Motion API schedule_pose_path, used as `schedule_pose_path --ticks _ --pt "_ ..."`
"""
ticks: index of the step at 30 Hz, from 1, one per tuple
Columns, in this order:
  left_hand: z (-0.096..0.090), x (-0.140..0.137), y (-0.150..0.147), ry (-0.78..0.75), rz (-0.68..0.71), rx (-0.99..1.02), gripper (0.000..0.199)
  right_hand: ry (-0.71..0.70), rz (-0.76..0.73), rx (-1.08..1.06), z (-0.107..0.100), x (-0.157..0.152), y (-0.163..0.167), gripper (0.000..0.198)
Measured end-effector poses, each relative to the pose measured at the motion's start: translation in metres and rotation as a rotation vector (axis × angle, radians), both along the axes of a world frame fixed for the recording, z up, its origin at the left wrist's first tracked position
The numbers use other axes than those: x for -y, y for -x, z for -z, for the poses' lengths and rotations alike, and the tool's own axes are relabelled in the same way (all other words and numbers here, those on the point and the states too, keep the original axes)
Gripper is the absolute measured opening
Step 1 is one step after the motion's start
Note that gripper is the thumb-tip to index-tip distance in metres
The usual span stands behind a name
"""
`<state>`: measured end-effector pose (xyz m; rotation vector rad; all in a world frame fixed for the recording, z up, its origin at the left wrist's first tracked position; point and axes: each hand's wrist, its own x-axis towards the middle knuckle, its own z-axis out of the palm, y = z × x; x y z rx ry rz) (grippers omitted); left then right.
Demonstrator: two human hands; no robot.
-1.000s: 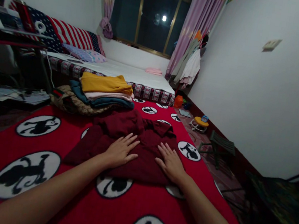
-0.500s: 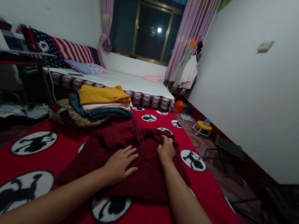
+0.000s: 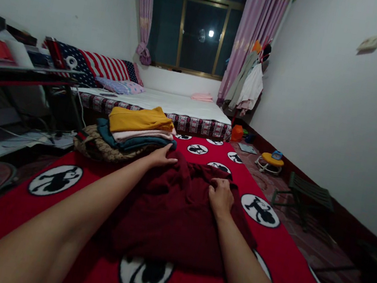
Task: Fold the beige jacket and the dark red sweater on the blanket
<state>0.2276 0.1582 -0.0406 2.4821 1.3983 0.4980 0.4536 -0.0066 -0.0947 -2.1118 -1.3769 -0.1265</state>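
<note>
A crumpled maroon garment (image 3: pixel 176 220) lies spread on a red blanket (image 3: pixel 86 258) printed with white ovals and black figures. My left hand (image 3: pixel 162 157) reaches to the garment's far left edge, close beside a folded stack of clothes; its thumb and forefinger are apart. On the far right part of the garment, my right hand (image 3: pixel 221 197) has its fingers bent and closed on the cloth. The stack has a yellow garment (image 3: pixel 140 120) on top, a pale pink one (image 3: pixel 143 135) below and a teal one (image 3: pixel 138 144) under that.
A patterned brown bag or cushion (image 3: pixel 103 145) lies under the stack. Behind stands a bed (image 3: pixel 166 102) below a window. A cluttered desk (image 3: pixel 24 74) is at left. At right are a yellow-topped stool (image 3: pixel 271 159) and a dark folding stool (image 3: pixel 310 190) near the wall.
My left hand has moved forward from the middle of the maroon garment to its far edge by the stack. My right hand stays on the cloth, fingers more bent. The view has shifted left.
</note>
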Motion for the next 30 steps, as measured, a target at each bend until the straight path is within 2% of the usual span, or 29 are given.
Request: schedule_pose_path --ticks 3,6,10,12,15,18,21,24,27,29,30 --pt "0.006 -0.003 -0.002 0.005 -0.004 -0.026 0.081 -0.029 0.005 0.007 0.002 -0.001 -0.001 0.025" --pt "0.004 0.007 -0.004 -0.024 -0.042 -0.033 0.074 -0.038 0.001 0.004 0.002 -0.001 -0.001 0.024" --pt "-0.004 0.021 0.009 -0.12 -0.205 -0.104 0.072 -0.044 -0.01 -0.032 0.0 0.0 0.0 0.024" --pt "-0.007 0.026 0.022 -0.112 -0.276 -0.135 0.059 -0.052 -0.021 -0.046 -0.001 0.001 0.0 0.024" --pt "-0.01 0.032 0.043 -0.061 -0.307 -0.105 0.029 -0.055 -0.039 -0.045 -0.001 0.001 -0.001 0.025" --pt "-0.016 0.037 0.051 -0.118 -0.347 -0.016 0.021 -0.067 -0.047 -0.045 0.001 0.001 -0.002 0.025" --pt "-0.027 0.042 0.042 -0.334 -0.276 0.259 0.017 -0.104 -0.062 -0.045 0.004 0.001 -0.003 0.023" --pt "-0.038 0.053 0.032 -0.492 -0.092 0.465 0.019 -0.129 -0.071 -0.047 0.005 0.001 -0.005 0.024" --pt "-0.036 0.079 0.038 -0.451 0.039 0.427 0.021 -0.133 -0.071 -0.065 0.005 0.001 -0.005 0.025" --pt "-0.027 0.104 0.054 -0.34 0.059 0.343 0.012 -0.133 -0.069 -0.076 0.004 0.001 -0.005 0.026" --pt "-0.022 0.118 0.066 -0.275 0.061 0.3 0.016 -0.133 -0.068 -0.078 0.004 0.001 -0.004 0.026"
